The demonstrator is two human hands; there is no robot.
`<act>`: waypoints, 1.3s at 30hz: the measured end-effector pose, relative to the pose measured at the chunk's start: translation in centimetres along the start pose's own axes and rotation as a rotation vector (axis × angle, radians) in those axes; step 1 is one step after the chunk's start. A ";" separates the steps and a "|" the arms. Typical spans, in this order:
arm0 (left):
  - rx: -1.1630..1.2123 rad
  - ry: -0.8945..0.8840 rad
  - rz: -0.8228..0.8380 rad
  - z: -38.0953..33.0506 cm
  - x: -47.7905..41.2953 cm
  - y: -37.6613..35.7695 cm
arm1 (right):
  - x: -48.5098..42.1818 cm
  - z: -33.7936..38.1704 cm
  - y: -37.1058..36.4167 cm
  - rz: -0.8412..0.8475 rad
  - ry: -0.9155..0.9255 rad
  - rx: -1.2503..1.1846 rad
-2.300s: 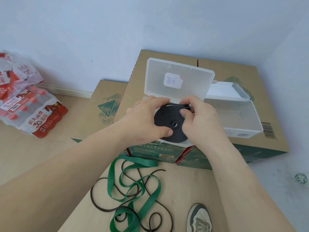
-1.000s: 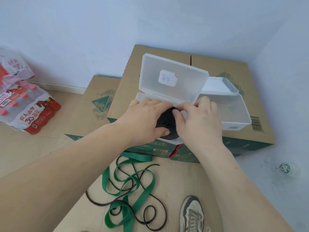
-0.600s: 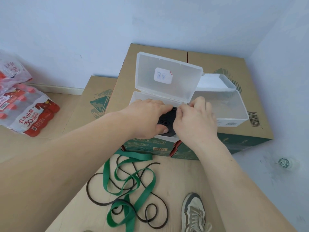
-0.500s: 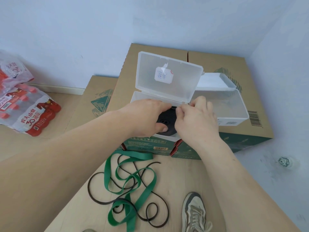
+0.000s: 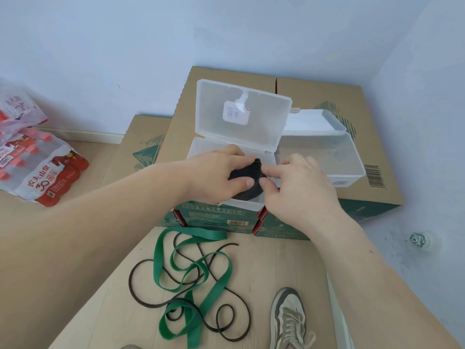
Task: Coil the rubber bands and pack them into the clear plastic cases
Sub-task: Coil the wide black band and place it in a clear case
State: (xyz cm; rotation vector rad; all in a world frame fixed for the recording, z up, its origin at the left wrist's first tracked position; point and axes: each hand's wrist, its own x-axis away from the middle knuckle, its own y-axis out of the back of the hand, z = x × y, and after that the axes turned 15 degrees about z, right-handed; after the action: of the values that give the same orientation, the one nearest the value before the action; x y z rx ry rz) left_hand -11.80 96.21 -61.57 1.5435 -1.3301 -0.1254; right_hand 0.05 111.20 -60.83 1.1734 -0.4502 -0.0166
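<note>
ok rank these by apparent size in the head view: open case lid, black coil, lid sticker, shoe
1. open case lid
2. shoe, close to the camera and cut off by the frame
3. black coil, partly covered
4. lid sticker

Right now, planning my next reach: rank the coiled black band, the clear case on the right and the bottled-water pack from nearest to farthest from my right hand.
1. Coiled black band: touching the right hand, middle.
2. Clear case: just right of it.
3. Bottled-water pack: far left, on the floor.
</note>
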 end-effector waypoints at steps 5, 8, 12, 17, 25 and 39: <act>-0.037 0.016 0.052 -0.6 0.0 0.2 | -0.2 0.7 0.2 0.073 -0.035 0.064; -0.072 0.044 0.037 -1.2 -0.4 0.0 | 0.0 1.0 -0.3 0.016 -0.038 -0.007; -0.035 0.073 0.004 -1.6 -0.5 0.1 | 0.0 1.1 -0.9 -0.090 -0.036 -0.049; -0.040 0.141 -0.023 -2.5 -1.1 0.0 | -0.7 1.3 -1.6 -0.114 -0.051 -0.021; -0.002 0.197 -0.053 -3.6 -2.1 0.2 | -1.3 0.7 -1.4 -0.088 -0.049 -0.096; -0.062 0.042 -0.147 0.3 4.9 -3.0 | 1.0 0.8 -1.4 -0.265 -0.030 -0.180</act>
State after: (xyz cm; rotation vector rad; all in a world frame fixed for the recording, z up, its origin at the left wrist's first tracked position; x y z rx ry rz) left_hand -8.14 91.73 -61.35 1.5820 -1.1694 -0.2233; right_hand 0.98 109.66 -61.51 1.0490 -0.3100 -0.2991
